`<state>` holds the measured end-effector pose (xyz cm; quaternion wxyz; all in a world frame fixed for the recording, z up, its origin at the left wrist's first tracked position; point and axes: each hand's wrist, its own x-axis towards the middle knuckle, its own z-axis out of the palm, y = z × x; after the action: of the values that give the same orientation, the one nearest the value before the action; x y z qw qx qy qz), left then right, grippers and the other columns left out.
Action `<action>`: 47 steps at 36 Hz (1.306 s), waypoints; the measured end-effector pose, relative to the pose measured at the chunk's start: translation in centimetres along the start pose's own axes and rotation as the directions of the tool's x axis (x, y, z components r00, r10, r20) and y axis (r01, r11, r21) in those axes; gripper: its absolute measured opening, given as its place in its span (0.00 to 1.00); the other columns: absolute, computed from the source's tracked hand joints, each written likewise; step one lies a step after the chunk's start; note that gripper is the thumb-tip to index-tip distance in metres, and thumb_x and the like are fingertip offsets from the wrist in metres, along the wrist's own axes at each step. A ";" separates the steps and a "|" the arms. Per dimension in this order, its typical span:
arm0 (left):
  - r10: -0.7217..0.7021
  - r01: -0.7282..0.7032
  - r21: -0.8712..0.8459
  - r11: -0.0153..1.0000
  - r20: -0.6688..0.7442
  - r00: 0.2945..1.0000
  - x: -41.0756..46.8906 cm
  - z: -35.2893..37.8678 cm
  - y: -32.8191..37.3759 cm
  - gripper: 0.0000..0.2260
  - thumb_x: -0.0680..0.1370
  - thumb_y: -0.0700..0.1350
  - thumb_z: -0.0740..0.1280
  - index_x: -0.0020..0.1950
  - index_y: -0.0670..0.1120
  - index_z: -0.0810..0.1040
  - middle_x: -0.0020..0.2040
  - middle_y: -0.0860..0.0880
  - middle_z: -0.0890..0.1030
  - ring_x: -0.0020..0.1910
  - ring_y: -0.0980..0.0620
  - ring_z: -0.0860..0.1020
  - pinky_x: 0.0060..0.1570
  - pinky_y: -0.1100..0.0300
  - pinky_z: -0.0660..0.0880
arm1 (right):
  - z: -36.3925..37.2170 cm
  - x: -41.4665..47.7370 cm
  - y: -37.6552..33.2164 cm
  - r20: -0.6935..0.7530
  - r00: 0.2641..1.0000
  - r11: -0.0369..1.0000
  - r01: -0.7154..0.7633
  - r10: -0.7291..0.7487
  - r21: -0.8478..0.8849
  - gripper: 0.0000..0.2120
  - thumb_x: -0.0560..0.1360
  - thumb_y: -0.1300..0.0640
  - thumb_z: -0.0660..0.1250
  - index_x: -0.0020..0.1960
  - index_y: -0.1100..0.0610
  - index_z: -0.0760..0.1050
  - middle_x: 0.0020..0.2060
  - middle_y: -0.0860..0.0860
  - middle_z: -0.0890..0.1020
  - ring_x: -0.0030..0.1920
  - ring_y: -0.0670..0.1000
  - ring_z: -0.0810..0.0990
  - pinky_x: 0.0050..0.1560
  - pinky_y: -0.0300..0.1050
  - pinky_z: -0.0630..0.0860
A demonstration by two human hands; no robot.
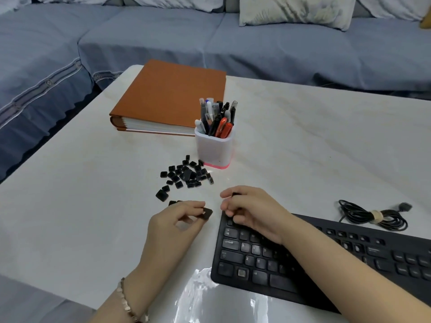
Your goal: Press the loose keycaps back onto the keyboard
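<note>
A black keyboard (261, 259) lies at the lower right of the white table, with several key sockets bare near its top left corner. A pile of several loose black keycaps (186, 174) lies left of a pen cup. My left hand (173, 226) pinches one black keycap (207, 213) between thumb and fingers, just left of the keyboard's top left corner. My right hand (250, 212) rests over that corner, fingers curled, with a small black keycap (236, 194) held at its fingertips. Two more keycaps (162, 194) lie apart from the pile.
A white pen cup (213, 149) full of pens stands behind the pile. An orange binder (170, 96) lies at the back left. A coiled black cable (373, 215) sits behind the keyboard's right part. A blue sofa borders the table.
</note>
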<state>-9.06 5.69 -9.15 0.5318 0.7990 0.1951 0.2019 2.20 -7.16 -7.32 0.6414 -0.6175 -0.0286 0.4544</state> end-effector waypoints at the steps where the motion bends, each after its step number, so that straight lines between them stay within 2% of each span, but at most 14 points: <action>1: 0.052 -0.052 0.027 0.998 0.019 0.998 -0.1 0.4 0.3 0.17 0.66 0.31 0.75 0.35 0.55 0.80 0.46 0.63 0.82 0.38 0.64 0.78 0.42 0.74 0.71 | -0.5 -0.9 0.3 0.002 1.000 0.996 0.004 -0.004 -0.088 0.08 0.72 0.69 0.63 0.45 0.58 0.77 0.32 0.53 0.76 0.30 0.47 0.71 0.28 0.34 0.67; 4: 0.142 -0.147 0.061 0.987 0.087 0.986 -0.5 1.8 1.1 0.19 0.66 0.30 0.75 0.34 0.56 0.79 0.47 0.61 0.81 0.41 0.64 0.78 0.43 0.74 0.71 | -1.5 -3.5 1.3 -0.025 0.998 0.963 0.054 -0.063 -0.263 0.05 0.71 0.62 0.70 0.46 0.55 0.79 0.29 0.49 0.77 0.27 0.45 0.71 0.32 0.34 0.69; 8: 0.143 -0.152 0.041 0.988 0.164 0.976 -1.1 3.6 2.3 0.18 0.66 0.31 0.75 0.31 0.55 0.78 0.48 0.60 0.80 0.44 0.63 0.78 0.45 0.75 0.70 | -2.3 -6.1 2.0 -0.067 0.973 0.946 0.198 -0.222 -0.255 0.07 0.69 0.64 0.72 0.45 0.55 0.79 0.29 0.46 0.77 0.24 0.43 0.71 0.29 0.32 0.68; 10: 0.172 -0.183 0.035 0.982 0.204 0.964 -1.4 4.5 3.0 0.12 0.66 0.36 0.74 0.34 0.53 0.79 0.48 0.61 0.80 0.44 0.63 0.78 0.44 0.75 0.71 | -2.9 -7.0 2.2 -0.116 0.953 0.930 0.239 -0.279 -0.278 0.08 0.68 0.65 0.72 0.44 0.56 0.79 0.28 0.45 0.77 0.24 0.42 0.71 0.29 0.31 0.68; 12: 0.182 -0.189 0.007 0.982 0.235 0.955 -1.8 5.1 3.5 0.12 0.66 0.36 0.75 0.37 0.53 0.80 0.46 0.59 0.80 0.42 0.61 0.79 0.44 0.74 0.72 | -3.6 -7.7 2.5 -0.162 0.933 0.916 0.263 -0.321 -0.301 0.08 0.68 0.66 0.73 0.43 0.55 0.80 0.28 0.45 0.77 0.24 0.39 0.71 0.29 0.29 0.67; 16: 0.007 0.044 -0.147 0.988 0.328 0.945 -2.5 5.9 4.1 0.20 0.65 0.30 0.76 0.43 0.55 0.82 0.43 0.54 0.83 0.38 0.54 0.82 0.43 0.66 0.77 | -5.0 -9.2 2.9 -0.219 0.909 0.906 0.277 -0.355 -0.321 0.08 0.69 0.65 0.72 0.40 0.52 0.80 0.26 0.44 0.78 0.24 0.39 0.71 0.29 0.29 0.67; 19: 0.006 0.060 -0.157 0.986 0.392 0.920 -3.0 6.7 4.4 0.22 0.64 0.30 0.76 0.46 0.57 0.83 0.43 0.52 0.83 0.38 0.52 0.82 0.44 0.64 0.78 | -6.0 -10.3 3.3 -0.243 0.905 0.915 0.272 -0.348 -0.297 0.07 0.70 0.66 0.70 0.41 0.54 0.80 0.25 0.45 0.77 0.22 0.40 0.71 0.27 0.30 0.67; 24: 0.043 0.032 -0.168 0.985 0.423 0.905 -4.0 7.7 4.9 0.18 0.65 0.30 0.76 0.41 0.54 0.84 0.41 0.52 0.82 0.36 0.56 0.80 0.41 0.67 0.77 | -7.0 -11.2 4.3 -0.233 0.898 0.901 0.291 -0.373 -0.321 0.09 0.70 0.66 0.70 0.40 0.52 0.79 0.26 0.45 0.77 0.25 0.41 0.73 0.30 0.31 0.69; 29: -0.109 0.193 -0.135 0.972 0.467 0.878 -4.7 7.7 4.6 0.18 0.67 0.29 0.74 0.39 0.54 0.83 0.35 0.52 0.81 0.33 0.56 0.80 0.39 0.68 0.76 | -6.8 -11.2 5.7 -0.193 0.912 0.883 0.269 -0.362 -0.385 0.14 0.65 0.66 0.75 0.40 0.49 0.78 0.31 0.44 0.76 0.30 0.39 0.73 0.35 0.29 0.69; 33: -0.195 0.269 -0.079 0.960 0.500 0.844 -5.3 6.7 4.1 0.15 0.67 0.29 0.74 0.40 0.50 0.82 0.32 0.52 0.81 0.30 0.57 0.79 0.37 0.70 0.74 | -6.0 -10.9 6.6 -0.164 0.900 0.779 0.245 -0.405 -0.576 0.14 0.66 0.62 0.75 0.40 0.44 0.75 0.32 0.43 0.76 0.32 0.39 0.74 0.35 0.28 0.69; 37: -0.225 0.293 -0.069 0.953 0.486 0.845 -5.6 5.6 3.4 0.14 0.67 0.29 0.73 0.40 0.49 0.82 0.31 0.52 0.81 0.30 0.58 0.79 0.36 0.70 0.74 | -4.9 -10.4 7.7 -0.122 0.873 0.660 0.258 -0.473 -0.706 0.10 0.67 0.57 0.75 0.47 0.51 0.80 0.33 0.41 0.75 0.41 0.41 0.74 0.40 0.27 0.68; 41: -0.176 0.229 -0.059 0.972 0.470 0.865 -6.0 4.6 2.5 0.16 0.68 0.28 0.72 0.41 0.50 0.82 0.35 0.54 0.82 0.33 0.59 0.79 0.39 0.70 0.74 | -4.1 -9.9 8.5 -0.089 0.857 0.593 0.272 -0.507 -0.758 0.09 0.68 0.55 0.74 0.48 0.51 0.81 0.29 0.43 0.69 0.43 0.42 0.71 0.42 0.29 0.66; 44: -0.126 0.134 -0.005 0.991 0.311 0.942 -6.3 3.9 1.2 0.17 0.71 0.30 0.70 0.42 0.54 0.82 0.41 0.55 0.81 0.37 0.61 0.77 0.41 0.71 0.72 | -4.0 -9.5 9.0 -0.128 0.853 0.588 0.233 -0.506 -0.774 0.11 0.69 0.56 0.73 0.51 0.52 0.81 0.29 0.43 0.67 0.40 0.44 0.71 0.42 0.29 0.66; 47: -0.156 0.152 0.049 0.987 0.108 0.982 -6.1 3.2 0.0 0.17 0.73 0.33 0.69 0.43 0.57 0.80 0.43 0.55 0.80 0.40 0.63 0.76 0.42 0.74 0.70 | -4.0 -9.1 9.3 -0.167 0.868 0.611 0.181 -0.468 -0.771 0.12 0.70 0.56 0.72 0.54 0.54 0.81 0.29 0.44 0.67 0.34 0.43 0.70 0.43 0.30 0.65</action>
<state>-12.51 0.02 -10.98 0.5394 0.8023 0.2303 0.1111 -5.82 -17.52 -11.05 0.4057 -0.8760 -0.2065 0.1596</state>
